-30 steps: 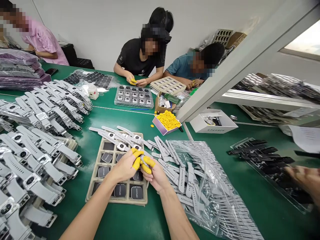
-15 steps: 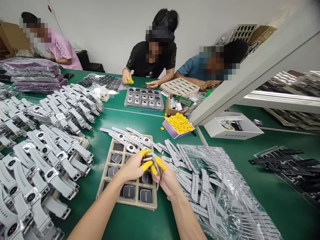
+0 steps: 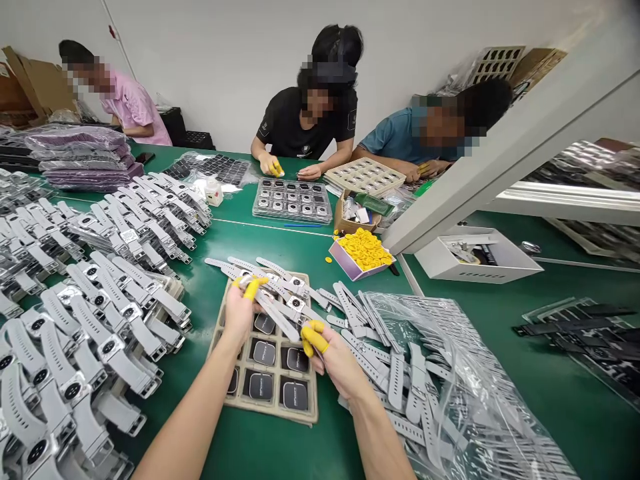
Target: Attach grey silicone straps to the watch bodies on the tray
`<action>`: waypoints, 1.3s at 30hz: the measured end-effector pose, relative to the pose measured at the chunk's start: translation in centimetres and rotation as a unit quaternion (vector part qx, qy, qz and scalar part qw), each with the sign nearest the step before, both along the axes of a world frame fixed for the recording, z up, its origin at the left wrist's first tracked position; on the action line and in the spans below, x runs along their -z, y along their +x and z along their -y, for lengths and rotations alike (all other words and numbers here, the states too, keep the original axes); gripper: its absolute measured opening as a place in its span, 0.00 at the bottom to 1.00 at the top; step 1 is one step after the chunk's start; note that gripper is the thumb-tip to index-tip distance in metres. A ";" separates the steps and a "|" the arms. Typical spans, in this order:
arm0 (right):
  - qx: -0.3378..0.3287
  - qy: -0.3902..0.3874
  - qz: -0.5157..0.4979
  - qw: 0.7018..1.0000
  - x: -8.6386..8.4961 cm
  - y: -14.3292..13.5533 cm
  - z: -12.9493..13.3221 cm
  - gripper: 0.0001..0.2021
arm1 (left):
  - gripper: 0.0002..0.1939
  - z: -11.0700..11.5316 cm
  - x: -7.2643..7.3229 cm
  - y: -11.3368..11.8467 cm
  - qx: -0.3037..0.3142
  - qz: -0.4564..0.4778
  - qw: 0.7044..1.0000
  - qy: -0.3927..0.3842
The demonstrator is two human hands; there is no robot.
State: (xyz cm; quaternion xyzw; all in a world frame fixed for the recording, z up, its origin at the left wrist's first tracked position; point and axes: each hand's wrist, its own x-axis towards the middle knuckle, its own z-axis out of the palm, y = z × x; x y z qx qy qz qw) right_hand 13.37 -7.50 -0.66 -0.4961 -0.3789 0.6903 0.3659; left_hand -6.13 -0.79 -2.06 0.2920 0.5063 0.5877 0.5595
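Observation:
My left hand (image 3: 240, 312), with yellow finger cots on its fingertips, is closed on a smartwatch with a grey strap, over the top left of a beige tray (image 3: 314, 408). The watch's body is mostly hidden by my fingers. One grey watch strap (image 3: 278, 317) slants down from there towards my right hand (image 3: 333, 353), whose yellow-covered fingers are pinched at its lower end. Several assembled grey watches (image 3: 297, 303) lie across the tray's far edge. Square dark watch faces (image 3: 263, 352) with pale printing sit in the tray's compartments below my hands.
Rows of grey watches (image 3: 109, 347) cover the left side. Loose straps (image 3: 397, 380) and a plastic bag of straps (image 3: 480, 373) lie to the right. Beyond stand a box of yellow finger cots (image 3: 361, 252) and a white box (image 3: 477, 257). Three people sit across the green table.
My hands have moved apart: the left went up and left over the tray, the right slightly down and right. A grey strap now stretches between them. The camera view has shifted slightly.

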 end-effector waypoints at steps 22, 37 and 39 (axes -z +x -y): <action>0.073 -0.018 -0.126 0.989 1.3 -1.2 0.0 0.20 | 0.28 2.8 1.4 2.4 0.318 -0.349 0.847 0.244; 0.075 -0.050 -0.104 0.990 1.6 -0.8 -0.3 0.24 | 0.17 3.5 -1.2 2.2 0.362 -0.482 0.763 0.233; 0.066 -0.051 -0.100 0.991 1.6 -0.7 -0.3 0.24 | 0.16 3.5 -1.3 2.1 0.365 -0.492 0.752 0.241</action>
